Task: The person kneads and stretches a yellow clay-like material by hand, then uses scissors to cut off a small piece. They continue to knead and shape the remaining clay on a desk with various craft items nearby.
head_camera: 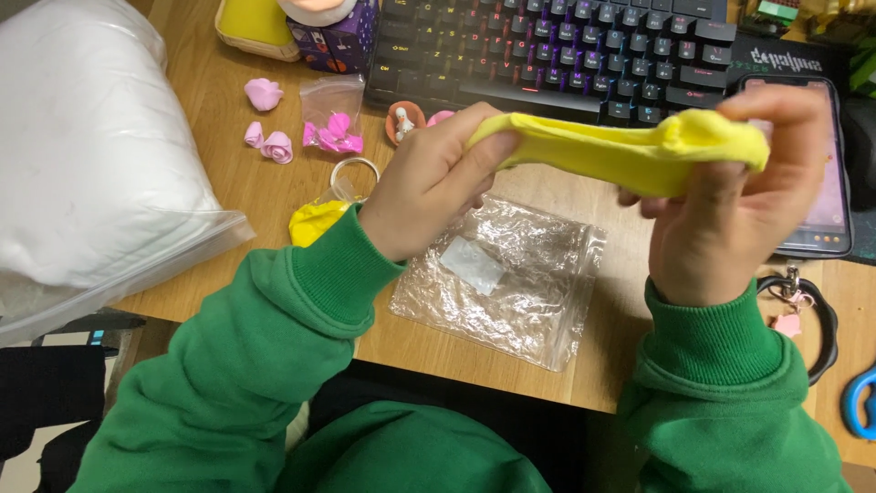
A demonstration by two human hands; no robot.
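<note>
As it was being pulled lengthwise, the yellow clay (620, 151) hung in a stretched band above the bag (502, 278), left hand (429, 183) pinching one end, right hand (739, 201) clamping the other. Bag: clear, flat on the desk (584, 365), likely as a clean base. Behind it, keyboard (566, 55); left of it, pink roses (269, 141), white sack (91, 155).

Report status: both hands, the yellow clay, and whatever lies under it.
Left hand and right hand each grip one end. Yellow clay stretched between them, above the desk. Clear plastic bag flat beneath; keyboard behind.
</note>
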